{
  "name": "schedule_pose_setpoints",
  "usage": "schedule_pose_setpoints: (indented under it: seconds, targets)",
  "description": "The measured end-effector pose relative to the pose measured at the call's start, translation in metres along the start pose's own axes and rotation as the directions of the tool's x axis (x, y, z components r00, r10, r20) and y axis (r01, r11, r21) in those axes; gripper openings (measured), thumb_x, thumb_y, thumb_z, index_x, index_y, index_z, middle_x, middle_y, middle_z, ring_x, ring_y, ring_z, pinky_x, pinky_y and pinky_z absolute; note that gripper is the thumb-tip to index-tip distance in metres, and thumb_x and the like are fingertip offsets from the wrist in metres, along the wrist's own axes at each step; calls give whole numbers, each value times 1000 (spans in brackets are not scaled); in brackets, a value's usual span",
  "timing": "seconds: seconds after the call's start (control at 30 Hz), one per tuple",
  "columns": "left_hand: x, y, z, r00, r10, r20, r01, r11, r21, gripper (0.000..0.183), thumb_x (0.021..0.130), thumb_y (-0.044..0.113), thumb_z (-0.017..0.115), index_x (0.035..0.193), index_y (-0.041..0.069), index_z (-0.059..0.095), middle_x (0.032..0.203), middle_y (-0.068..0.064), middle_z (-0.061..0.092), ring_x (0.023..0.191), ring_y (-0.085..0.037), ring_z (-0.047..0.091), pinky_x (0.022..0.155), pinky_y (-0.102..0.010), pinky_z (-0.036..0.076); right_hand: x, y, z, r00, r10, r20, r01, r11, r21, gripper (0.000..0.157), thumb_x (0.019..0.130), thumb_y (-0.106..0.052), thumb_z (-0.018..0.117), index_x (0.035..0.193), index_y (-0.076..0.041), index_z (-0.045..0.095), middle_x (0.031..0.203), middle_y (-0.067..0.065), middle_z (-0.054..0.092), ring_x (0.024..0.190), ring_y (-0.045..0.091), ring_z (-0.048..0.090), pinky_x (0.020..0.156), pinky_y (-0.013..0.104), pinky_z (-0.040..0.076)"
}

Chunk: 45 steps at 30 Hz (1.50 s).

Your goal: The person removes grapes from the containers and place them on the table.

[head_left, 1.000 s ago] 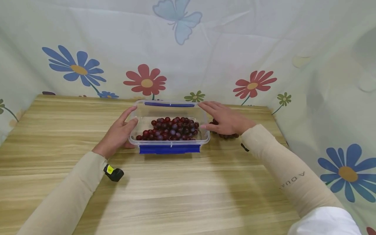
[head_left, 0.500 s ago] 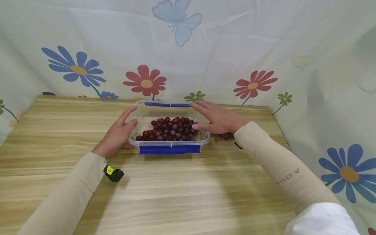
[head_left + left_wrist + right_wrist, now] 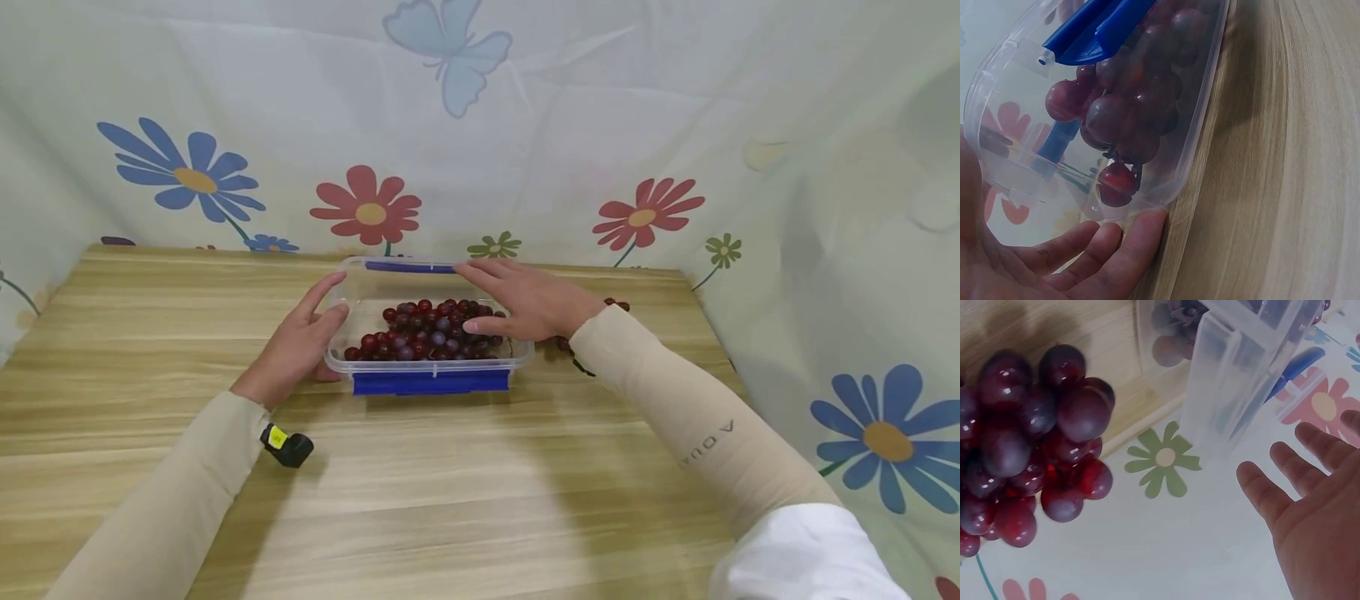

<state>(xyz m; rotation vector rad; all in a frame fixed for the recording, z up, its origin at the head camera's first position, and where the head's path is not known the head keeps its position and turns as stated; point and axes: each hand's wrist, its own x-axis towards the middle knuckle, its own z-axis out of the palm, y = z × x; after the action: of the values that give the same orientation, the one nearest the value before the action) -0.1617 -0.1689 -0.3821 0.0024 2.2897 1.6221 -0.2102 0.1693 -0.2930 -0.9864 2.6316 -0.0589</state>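
Note:
A clear plastic food container (image 3: 431,365) with blue clips (image 3: 431,382) stands uncovered at the back middle of the table. Dark red grapes (image 3: 420,333) lie inside it. My left hand (image 3: 288,350) rests against its left end, fingers spread; in the left wrist view the fingertips (image 3: 1144,228) touch the lower wall. Over the right part of the container is my right hand (image 3: 532,302), palm down, fingers extended, holding nothing. Another bunch of grapes (image 3: 1041,444) lies on the table to the right, mostly hidden by the right hand and forearm in the head view.
The wood-grain table (image 3: 420,492) stretches out in front of the container. A pale flower-print curtain (image 3: 562,167) hangs at the back and sides, close behind the container. A small black wrist camera (image 3: 288,446) sticks out from the left wrist.
My right hand has moved left, from the container's right end to over its right part. The left hand and the container have stayed in place.

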Motion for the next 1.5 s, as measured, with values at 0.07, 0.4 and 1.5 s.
schedule_pose_setpoints:
  seconds: [0.07, 0.4, 1.5]
  targets:
    - [0, 0, 0, 1000, 4, 1, -4, 1000, -6, 64, 106, 63, 42, 161, 58, 10, 159, -27, 36, 118, -46, 62, 74, -50, 67, 3, -3, 0, 1000, -12, 0, 12, 1000, -3, 85, 103, -67, 46, 169, -30, 7, 177, 5, 13, 164, 32, 14, 134, 55, 19]
    - [0, -2, 0, 1000, 1, 8, -1, 1000, -29, 63, 107, 60, 41, 162, 56, 10, 161, -27, 36, 116, -45, 64, 75, -51, 67, 15, -12, 1, 1000, -2, 14, 3, 1000, -14, 87, 101, -71, 44, 169, -35, 4, 177, 1, 14, 164, 32, 15, 132, 57, 25]
    - [2, -2, 1, 1000, 1, 10, -1, 999, -38, 61, 110, 54, 39, 162, 56, 8, 156, -31, 36, 111, -43, 66, 74, -51, 67, 53, -39, 5, 988, -4, 157, 31, 985, -169, 109, 89, -64, 73, 169, -32, 6, 177, 0, 14, 159, 28, 30, 116, 46, 50]
